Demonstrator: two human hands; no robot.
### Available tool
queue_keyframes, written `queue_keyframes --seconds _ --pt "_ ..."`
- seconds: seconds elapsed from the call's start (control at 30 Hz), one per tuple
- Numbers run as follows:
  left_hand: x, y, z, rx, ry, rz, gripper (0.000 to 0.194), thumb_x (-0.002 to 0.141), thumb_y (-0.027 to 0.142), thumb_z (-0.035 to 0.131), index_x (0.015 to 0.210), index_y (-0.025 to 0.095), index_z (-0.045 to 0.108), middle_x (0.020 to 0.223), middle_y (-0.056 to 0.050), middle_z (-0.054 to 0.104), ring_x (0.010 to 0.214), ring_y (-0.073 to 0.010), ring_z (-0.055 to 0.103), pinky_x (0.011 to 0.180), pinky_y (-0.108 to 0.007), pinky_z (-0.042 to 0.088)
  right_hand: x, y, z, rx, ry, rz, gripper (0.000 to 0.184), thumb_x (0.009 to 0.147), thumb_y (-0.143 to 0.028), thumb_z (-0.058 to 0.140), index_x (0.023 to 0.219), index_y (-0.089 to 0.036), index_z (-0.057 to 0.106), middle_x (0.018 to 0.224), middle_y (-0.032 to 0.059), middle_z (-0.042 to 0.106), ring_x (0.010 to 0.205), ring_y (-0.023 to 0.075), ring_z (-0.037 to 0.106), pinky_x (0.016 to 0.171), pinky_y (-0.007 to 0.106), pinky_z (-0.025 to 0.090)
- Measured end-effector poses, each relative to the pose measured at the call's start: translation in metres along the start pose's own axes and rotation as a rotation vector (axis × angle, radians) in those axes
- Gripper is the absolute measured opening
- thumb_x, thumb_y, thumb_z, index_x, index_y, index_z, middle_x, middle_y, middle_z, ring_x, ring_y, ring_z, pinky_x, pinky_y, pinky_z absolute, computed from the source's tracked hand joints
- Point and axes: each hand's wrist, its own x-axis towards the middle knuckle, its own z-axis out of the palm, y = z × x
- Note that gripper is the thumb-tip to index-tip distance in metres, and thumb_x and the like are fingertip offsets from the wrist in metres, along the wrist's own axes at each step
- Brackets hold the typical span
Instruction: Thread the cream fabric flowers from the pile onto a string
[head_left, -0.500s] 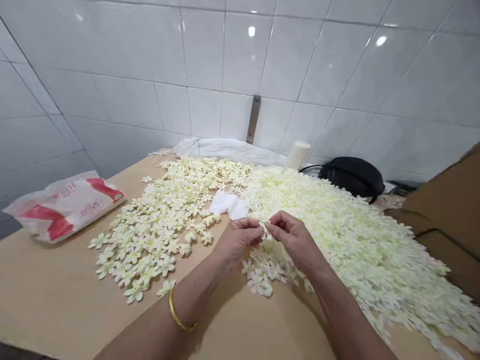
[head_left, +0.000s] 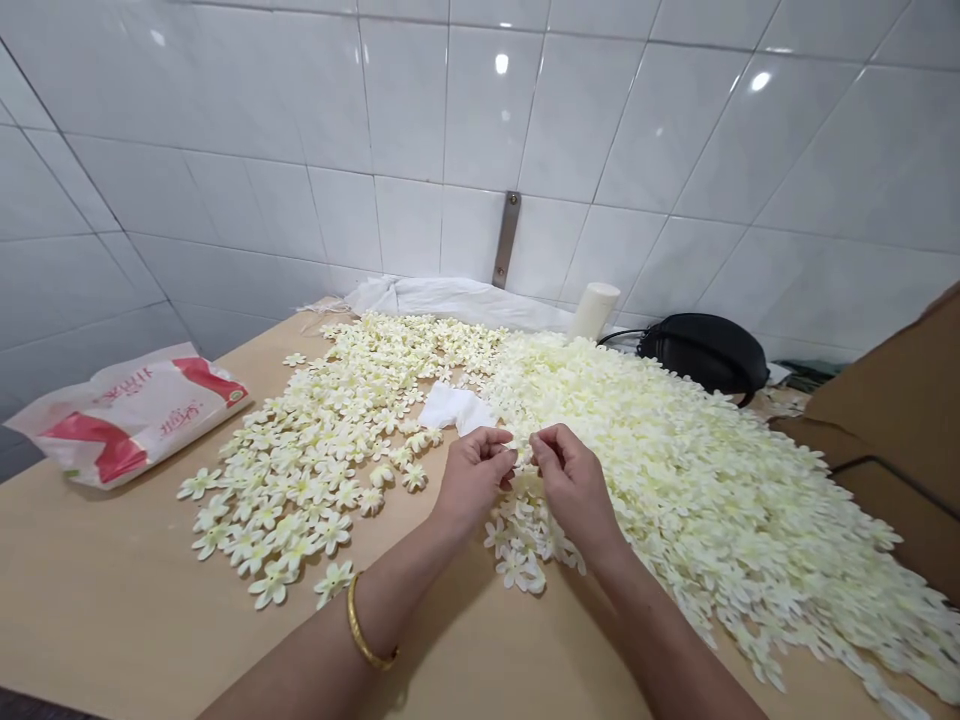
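My left hand (head_left: 474,480) is closed in a pinch, thumb against fingers, in the middle of the view. Close to its right, my right hand (head_left: 576,488) pinches too, a small gap between the fingertips. A small pale artificial flower (head_left: 523,452) shows between them, partly covered by the fingers and hard to separate from the pile behind. Below the hands lie loose white flowers (head_left: 517,560). A wide heap of flat, pale yellow-white petal pieces (head_left: 720,480) spreads to the right. Left of my hands are fuller flowers (head_left: 300,480) with yellow centres.
A white and red plastic packet (head_left: 142,415) lies at the left on the table (head_left: 112,590). Behind the flowers are a crumpled white tissue (head_left: 454,408), a white cylinder (head_left: 595,310) and a black pouch (head_left: 705,352). Brown cardboard (head_left: 892,400) stands at the right, before a tiled wall.
My fingertips have drawn slightly apart, the right hand shifting a little to the right and the left hand turning. The flower between them shows less clearly. Everything on the table stays put.
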Motion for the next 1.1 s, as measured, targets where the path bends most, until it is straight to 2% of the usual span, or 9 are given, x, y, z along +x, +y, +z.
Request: queue_keyframes --seconds 0.1,0.2,0.3,0.4,0.53,0.67,0.77,0.9,1.1 --pt "-0.001 0.001 0.0 -0.011 0.003 0.035 0.013 0.058 0.02 0.06 0.068 0.014 0.055 0.049 0.005 0.047 0.044 -0.0065 0.042 0.045 -0.02 0.036 0.005 0.004 -0.004 0.199 -0.081 0.15 0.031 0.071 -0.048 0.053 0.077 -0.018 0.051 0.063 -0.0023 0.05 0.052 0.0102 0.042 0.047 0.023 0.032" --pt "-0.004 0.0 0.001 -0.025 0.002 0.089 0.01 0.058 0.019 0.061 0.059 0.014 0.052 0.047 0.005 0.047 0.043 -0.005 0.04 0.044 -0.019 0.034 0.005 0.004 -0.004 0.332 -0.176 0.235 0.034 0.06 -0.047 0.065 0.07 -0.017 0.051 0.055 -0.005 0.046 0.049 0.0084 0.039 0.046 0.021 0.03" --pt "-0.003 -0.001 0.001 -0.168 -0.036 0.011 0.014 0.057 0.019 0.063 0.056 0.014 0.05 0.045 0.005 0.048 0.042 -0.0054 0.042 0.043 -0.018 0.034 0.005 0.004 -0.004 0.459 -0.227 0.236 0.033 0.06 -0.043 0.067 0.059 -0.017 0.048 0.048 -0.0066 0.041 0.046 0.007 0.036 0.046 0.021 0.029" --pt "-0.001 -0.002 0.0 -0.31 -0.108 -0.103 0.018 0.055 0.022 0.067 0.058 0.014 0.05 0.048 0.003 0.052 0.042 -0.0056 0.045 0.043 -0.018 0.034 0.006 0.005 -0.006 0.557 -0.236 0.238 0.031 0.063 -0.041 0.064 0.056 -0.017 0.046 0.051 -0.0049 0.046 0.046 0.0068 0.037 0.047 0.021 0.03" --pt "-0.001 -0.002 0.001 -0.319 -0.153 -0.093 0.023 0.062 0.033 0.065 0.062 0.013 0.052 0.052 0.001 0.055 0.044 -0.0057 0.046 0.044 -0.019 0.036 0.007 0.008 -0.007 0.452 -0.147 0.2 0.031 0.07 -0.039 0.057 0.053 -0.018 0.042 0.047 -0.0063 0.039 0.045 0.007 0.033 0.045 0.022 0.027" --pt "-0.006 -0.001 0.004 -0.181 -0.182 -0.078 0.032 0.069 0.045 0.057 0.061 0.014 0.05 0.052 0.001 0.053 0.043 -0.0065 0.046 0.045 -0.021 0.038 0.006 0.005 -0.005 0.289 -0.071 0.148 0.035 0.074 -0.039 0.052 0.05 -0.018 0.037 0.044 -0.0066 0.034 0.043 0.0075 0.031 0.044 0.022 0.026" --pt "-0.01 -0.001 0.006 -0.107 -0.199 -0.052 0.031 0.068 0.042 0.058 0.057 0.014 0.048 0.05 0.002 0.052 0.042 -0.0064 0.045 0.045 -0.02 0.037 0.005 0.003 -0.004 0.196 -0.03 0.123 0.04 0.077 -0.04 0.048 0.047 -0.018 0.034 0.042 -0.0061 0.034 0.041 0.0078 0.032 0.042 0.022 0.027" --pt "-0.01 0.001 0.006 -0.125 -0.222 -0.035 0.024 0.068 0.034 0.058 0.058 0.014 0.049 0.052 0.002 0.053 0.043 -0.0063 0.045 0.045 -0.02 0.037 0.006 0.004 -0.005 0.217 -0.046 0.135 0.043 0.079 -0.048 0.044 0.048 -0.019 0.036 0.039 -0.005 0.038 0.037 0.0081 0.035 0.039 0.022 0.027" --pt "-0.011 0.003 0.007 -0.119 -0.157 -0.069 0.019 0.067 0.029 0.057 0.058 0.015 0.048 0.05 0.003 0.053 0.042 -0.0065 0.045 0.043 -0.02 0.036 0.007 0.003 -0.008 0.279 -0.081 0.169 0.044 0.076 -0.053 0.045 0.049 -0.019 0.037 0.04 -0.0031 0.044 0.038 0.0099 0.041 0.04 0.023 0.031"
